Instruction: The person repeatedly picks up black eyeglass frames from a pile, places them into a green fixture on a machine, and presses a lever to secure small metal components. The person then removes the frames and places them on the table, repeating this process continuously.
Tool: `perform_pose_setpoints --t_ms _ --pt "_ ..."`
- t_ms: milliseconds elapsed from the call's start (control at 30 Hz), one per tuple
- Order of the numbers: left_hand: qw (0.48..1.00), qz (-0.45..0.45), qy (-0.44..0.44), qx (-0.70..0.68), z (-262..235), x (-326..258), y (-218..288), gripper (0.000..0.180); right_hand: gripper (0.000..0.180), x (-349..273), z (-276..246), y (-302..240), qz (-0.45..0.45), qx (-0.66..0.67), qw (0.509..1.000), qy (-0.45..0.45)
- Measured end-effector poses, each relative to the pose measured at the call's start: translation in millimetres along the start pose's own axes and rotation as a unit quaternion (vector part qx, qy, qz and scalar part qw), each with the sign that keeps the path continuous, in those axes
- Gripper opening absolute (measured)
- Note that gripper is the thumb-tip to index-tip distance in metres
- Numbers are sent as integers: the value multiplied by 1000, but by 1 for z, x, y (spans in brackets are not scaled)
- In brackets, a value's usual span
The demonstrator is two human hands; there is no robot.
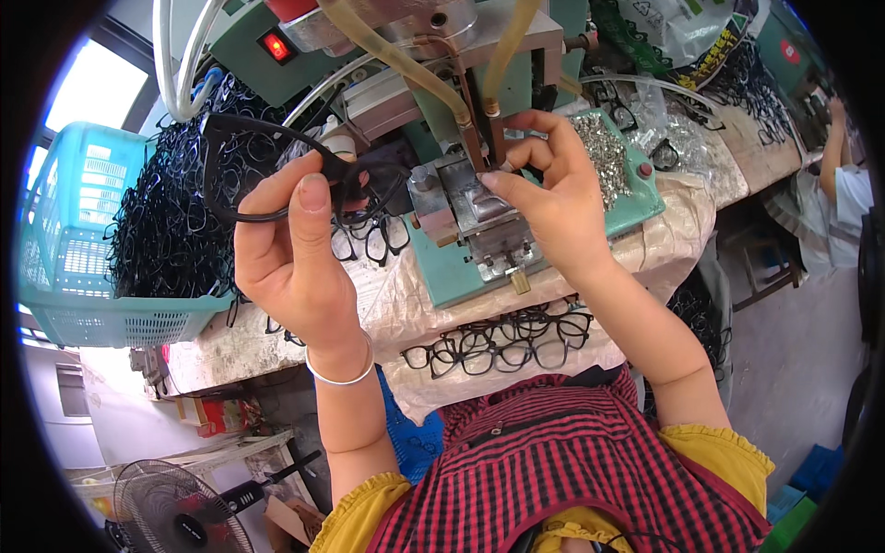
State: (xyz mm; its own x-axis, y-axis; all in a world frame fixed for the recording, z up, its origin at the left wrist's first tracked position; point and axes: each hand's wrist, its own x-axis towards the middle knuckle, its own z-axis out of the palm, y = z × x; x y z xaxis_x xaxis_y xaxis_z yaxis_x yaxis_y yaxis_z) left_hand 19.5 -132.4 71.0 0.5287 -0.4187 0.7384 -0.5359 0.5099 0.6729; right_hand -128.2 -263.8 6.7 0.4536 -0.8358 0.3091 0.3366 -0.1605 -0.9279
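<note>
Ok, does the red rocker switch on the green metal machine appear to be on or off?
It appears on: the red rocker switch glows brightly on the green metal machine; its tilt is unclear.

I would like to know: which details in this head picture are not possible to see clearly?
All in the head view:
Part of the eyeglass frame in the left hand: covered by fingers.
Anything pinched by the right hand: hidden by its fingertips.
Single metal pieces on the green tray: too small.
Top of the machine: cut off by the upper edge.
</note>
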Motion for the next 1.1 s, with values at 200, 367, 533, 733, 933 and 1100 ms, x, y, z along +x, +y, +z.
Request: perform_pose_setpoints --t_ms 200,367,533,733,933,1100 --pt "994 95 -60 -13 2 -18 -2 12 52 -9 2 -24 48 12 998 -28" --pt "995 88 -49 2 12 -29 0 17 50 0 1 -10 -7 -39 999 -37" --pt "995 97 2 20 -2 -18 12 23 45 -1 -9 16 -72 -2 997 -11" --pt "994 59 -36 89 -9 -12 32 13 15 16 -103 38 -198 -608 766 55" --pt "996 35 -7 79 4 -2 -4 18 14 0 -127 63 -125 -521 842 71" --pt "998 10 -9 63 2 -1 2 18 19 6 -129 68 48 -102 974 194"
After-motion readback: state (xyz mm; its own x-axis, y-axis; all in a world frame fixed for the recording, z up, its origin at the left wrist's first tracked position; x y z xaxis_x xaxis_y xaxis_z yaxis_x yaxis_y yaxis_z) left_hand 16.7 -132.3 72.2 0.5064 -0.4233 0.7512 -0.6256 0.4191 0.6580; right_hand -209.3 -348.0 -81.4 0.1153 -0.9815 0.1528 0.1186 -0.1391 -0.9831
